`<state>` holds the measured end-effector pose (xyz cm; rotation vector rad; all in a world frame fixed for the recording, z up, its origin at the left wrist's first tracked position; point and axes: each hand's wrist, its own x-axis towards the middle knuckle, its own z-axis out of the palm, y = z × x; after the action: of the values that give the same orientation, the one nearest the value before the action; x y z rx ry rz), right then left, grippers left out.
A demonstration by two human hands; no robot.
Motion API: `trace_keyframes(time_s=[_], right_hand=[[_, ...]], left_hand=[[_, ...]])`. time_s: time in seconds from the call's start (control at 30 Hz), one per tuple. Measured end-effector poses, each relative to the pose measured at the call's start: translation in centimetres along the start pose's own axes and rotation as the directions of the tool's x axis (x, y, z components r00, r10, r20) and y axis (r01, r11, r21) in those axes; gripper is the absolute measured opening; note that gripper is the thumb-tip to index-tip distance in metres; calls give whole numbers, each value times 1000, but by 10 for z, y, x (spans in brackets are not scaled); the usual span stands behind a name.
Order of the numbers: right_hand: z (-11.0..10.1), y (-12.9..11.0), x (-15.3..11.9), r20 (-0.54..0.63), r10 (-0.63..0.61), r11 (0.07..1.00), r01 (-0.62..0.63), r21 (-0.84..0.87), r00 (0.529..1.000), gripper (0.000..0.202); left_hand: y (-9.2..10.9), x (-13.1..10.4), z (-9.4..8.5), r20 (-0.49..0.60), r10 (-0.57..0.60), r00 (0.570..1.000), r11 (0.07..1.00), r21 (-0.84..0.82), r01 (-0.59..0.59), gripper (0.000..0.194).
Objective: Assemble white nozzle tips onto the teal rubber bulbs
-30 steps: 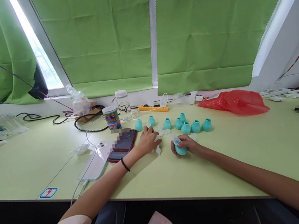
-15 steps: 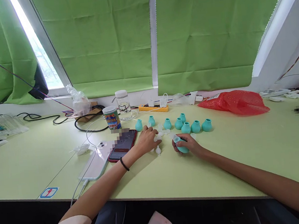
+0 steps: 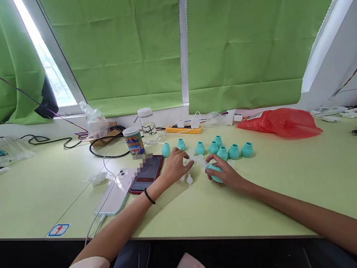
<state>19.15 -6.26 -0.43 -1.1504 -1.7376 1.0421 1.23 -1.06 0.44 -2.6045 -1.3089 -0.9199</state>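
My right hand (image 3: 228, 173) is wrapped round a teal bulb (image 3: 216, 173). A translucent piece (image 3: 203, 163) shows at the bulb's mouth end. To the left, my left hand (image 3: 177, 166) is bent in a pinch, with thumb and forefinger at a small translucent plastic piece (image 3: 191, 159); the fingers partly cover it. More such pieces lie loosely around these fingertips. One small translucent plug (image 3: 189, 180) rests apart on the table below the left hand. Several teal bulbs with open mouths (image 3: 233, 151) stand just behind both hands.
Left of my left arm lie a dark phone (image 3: 149, 174) and a pale phone (image 3: 113, 197) with a white cable. Behind them are a printed can (image 3: 134, 142) and a lidded jar (image 3: 148, 128). An orange power strip (image 3: 182, 129) and a red plastic bag (image 3: 280, 124) are farther back.
My left hand has shifted slightly, its thumb and forefinger now pointing right at the pieces. The right hand's fingers have moved up round the bulb, which is tipped further left.
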Motion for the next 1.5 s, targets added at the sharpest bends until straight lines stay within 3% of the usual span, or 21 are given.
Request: trace_keyframes(time_s=[0.13,0.27,0.5,0.6,0.73,0.87,1.0,1.13,1.37,1.5], right_hand=[[-2,2,2,-65,-68,991,60,-116,996,23],[-3,5,5,-132,-134,964,99,-246,982,24],[-5,7,6,-174,-240,910,158,-384,955,26],[-7,8,7,-181,-274,901,187,-391,944,24],[-9,8,7,-178,-303,893,214,-395,936,22],[-8,7,6,-174,-314,896,230,-380,933,21],[-7,6,5,-231,-330,894,224,-388,915,22],[-7,6,4,-212,-381,849,251,-464,900,21],[-8,10,1,-126,-522,687,329,-648,844,24],[-9,11,0,-35,-570,539,341,-770,821,26]], left_hand=[[1,2,-8,-76,-117,990,969,-227,97,25],[0,1,-5,-4,-142,990,895,-428,127,23],[-2,3,-3,82,-117,990,762,-632,142,19],[-2,5,-5,172,-106,979,643,-740,200,22],[-1,7,-8,371,-88,924,375,-847,376,31],[1,7,-11,433,-85,897,229,-868,441,37],[3,7,-14,449,-66,891,211,-867,452,34],[0,7,-12,470,-51,881,221,-855,469,33],[-7,7,-14,534,13,845,274,-815,511,36],[-9,8,-16,542,34,840,314,-803,506,35]])
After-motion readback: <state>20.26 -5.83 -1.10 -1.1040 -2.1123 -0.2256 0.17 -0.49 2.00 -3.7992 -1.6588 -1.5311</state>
